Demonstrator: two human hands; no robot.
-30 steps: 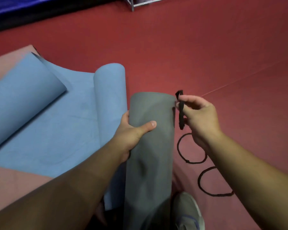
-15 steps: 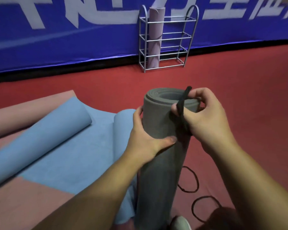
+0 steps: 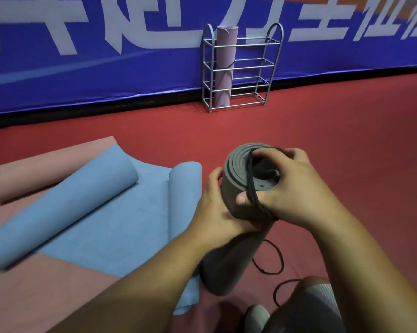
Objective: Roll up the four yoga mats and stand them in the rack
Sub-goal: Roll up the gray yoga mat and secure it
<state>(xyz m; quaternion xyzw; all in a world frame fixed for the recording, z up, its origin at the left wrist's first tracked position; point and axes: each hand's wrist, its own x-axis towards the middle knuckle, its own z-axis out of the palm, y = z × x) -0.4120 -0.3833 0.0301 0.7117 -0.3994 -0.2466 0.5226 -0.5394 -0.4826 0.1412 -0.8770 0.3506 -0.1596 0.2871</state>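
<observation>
The rolled grey foam yoga mat [image 3: 236,236] stands nearly upright on the red floor [image 3: 346,145], tilted a little so its spiral top end now faces the camera, where half a second ago only the rim showed. The left hand [image 3: 217,212] grips the roll just below the top, fingers curled behind it and thumb across the front, much as before. The right hand [image 3: 289,188] has moved up over the top end: its fingers are hooked inside a thin black elastic loop [image 3: 252,186], stretching the band across the open end and down the near side of the roll (earlier the band was pinched beside the rim, not yet over it). Two more black cord loops [image 3: 274,260] lie on the floor just right of the mat's base, near a grey shoe [image 3: 258,317]. To the left, a light blue yoga mat [image 3: 94,212] lies partly unrolled with both ends curled, resting on a flat pink mat [image 3: 34,292]. Well beyond, a grey metal wire rack [image 3: 270,68] stands against a blue banner with white lettering [image 3: 106,56], with one rolled mauve mat [image 3: 224,63] standing upright in its left side.
</observation>
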